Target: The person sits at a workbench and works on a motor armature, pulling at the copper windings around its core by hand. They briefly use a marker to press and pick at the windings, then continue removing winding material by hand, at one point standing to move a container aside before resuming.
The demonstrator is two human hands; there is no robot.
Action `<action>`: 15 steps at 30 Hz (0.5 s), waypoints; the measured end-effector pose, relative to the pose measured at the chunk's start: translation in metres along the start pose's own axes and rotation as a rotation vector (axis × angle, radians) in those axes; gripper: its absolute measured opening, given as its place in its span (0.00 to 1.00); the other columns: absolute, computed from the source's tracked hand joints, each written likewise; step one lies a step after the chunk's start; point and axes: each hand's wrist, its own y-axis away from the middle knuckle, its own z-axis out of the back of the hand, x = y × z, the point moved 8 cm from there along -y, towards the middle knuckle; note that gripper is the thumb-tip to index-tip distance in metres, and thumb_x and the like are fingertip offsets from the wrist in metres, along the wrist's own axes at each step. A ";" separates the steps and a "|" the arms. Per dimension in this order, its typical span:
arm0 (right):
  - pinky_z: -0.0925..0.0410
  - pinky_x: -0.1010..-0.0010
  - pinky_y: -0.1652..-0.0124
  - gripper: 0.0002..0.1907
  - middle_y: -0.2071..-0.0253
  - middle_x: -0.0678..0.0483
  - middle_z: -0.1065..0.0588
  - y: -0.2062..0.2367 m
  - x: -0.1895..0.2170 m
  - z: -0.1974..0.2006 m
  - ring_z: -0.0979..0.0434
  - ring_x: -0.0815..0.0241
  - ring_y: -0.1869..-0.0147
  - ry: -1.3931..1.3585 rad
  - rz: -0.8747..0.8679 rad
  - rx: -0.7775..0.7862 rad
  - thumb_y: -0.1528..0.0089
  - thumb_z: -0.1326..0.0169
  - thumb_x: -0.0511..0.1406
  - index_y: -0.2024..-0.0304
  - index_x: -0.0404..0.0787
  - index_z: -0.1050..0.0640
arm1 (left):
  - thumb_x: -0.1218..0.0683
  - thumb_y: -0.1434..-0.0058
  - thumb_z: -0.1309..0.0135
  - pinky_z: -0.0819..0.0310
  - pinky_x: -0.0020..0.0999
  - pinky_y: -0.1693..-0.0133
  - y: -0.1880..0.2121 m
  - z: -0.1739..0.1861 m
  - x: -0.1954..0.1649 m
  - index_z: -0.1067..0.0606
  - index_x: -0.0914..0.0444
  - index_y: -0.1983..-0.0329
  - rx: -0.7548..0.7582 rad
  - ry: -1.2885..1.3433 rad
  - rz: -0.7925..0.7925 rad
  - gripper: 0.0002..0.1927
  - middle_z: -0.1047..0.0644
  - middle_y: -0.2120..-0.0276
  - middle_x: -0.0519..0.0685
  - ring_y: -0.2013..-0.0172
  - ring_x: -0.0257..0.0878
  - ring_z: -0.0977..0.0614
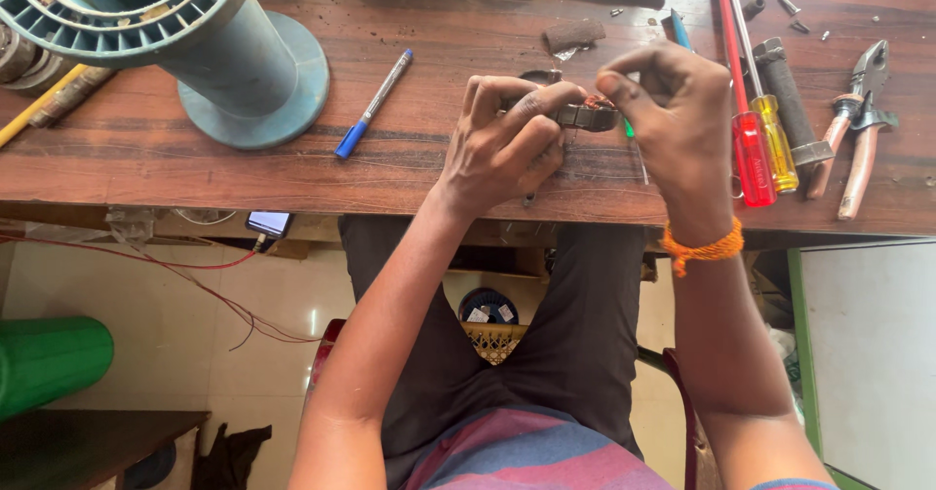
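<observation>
While both hands, left [502, 144] and right [668, 110], pinch a small metal part [587, 117], screwdrivers [756, 149] lie beside on the surface [195, 173].

A worn reddish-brown wooden workbench [195, 173] spans the upper frame. Below it lies a glossy pale tiled floor [175, 324], brightly lit, with a dark low wooden table [88, 441] at lower left.

bare wooden table [439, 173] left of hands, screwdrivers [756, 149] and pliers [858, 129] crowding right
</observation>
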 end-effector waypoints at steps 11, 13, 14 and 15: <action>0.48 0.81 0.71 0.03 0.74 0.65 0.32 0.054 -0.010 -0.002 0.42 0.78 0.71 0.114 0.031 -0.117 0.31 0.39 0.27 0.58 0.34 0.21 | 0.52 0.36 0.30 0.35 0.41 0.46 -0.001 -0.002 0.001 0.30 0.54 0.53 -0.015 0.039 0.003 0.18 0.27 0.40 0.38 0.47 0.41 0.28; 0.47 0.81 0.71 0.03 0.74 0.66 0.31 0.056 -0.013 -0.008 0.41 0.78 0.71 0.080 0.079 -0.149 0.31 0.40 0.27 0.57 0.34 0.22 | 0.53 0.37 0.32 0.34 0.39 0.45 -0.002 -0.002 -0.003 0.27 0.48 0.49 -0.007 -0.032 -0.066 0.18 0.29 0.41 0.39 0.46 0.41 0.28; 0.48 0.80 0.71 0.03 0.74 0.65 0.33 0.059 -0.018 -0.011 0.42 0.78 0.71 0.055 0.067 -0.163 0.31 0.39 0.27 0.58 0.34 0.23 | 0.54 0.38 0.33 0.34 0.38 0.45 -0.001 -0.002 -0.006 0.26 0.45 0.47 -0.003 -0.066 -0.100 0.19 0.30 0.41 0.39 0.45 0.41 0.28; 0.49 0.80 0.70 0.04 0.75 0.65 0.35 0.063 -0.022 -0.016 0.43 0.78 0.71 0.028 0.053 -0.177 0.31 0.39 0.27 0.59 0.35 0.23 | 0.53 0.38 0.33 0.32 0.38 0.44 -0.001 0.000 -0.008 0.25 0.44 0.48 -0.006 -0.075 -0.101 0.18 0.30 0.42 0.38 0.44 0.41 0.28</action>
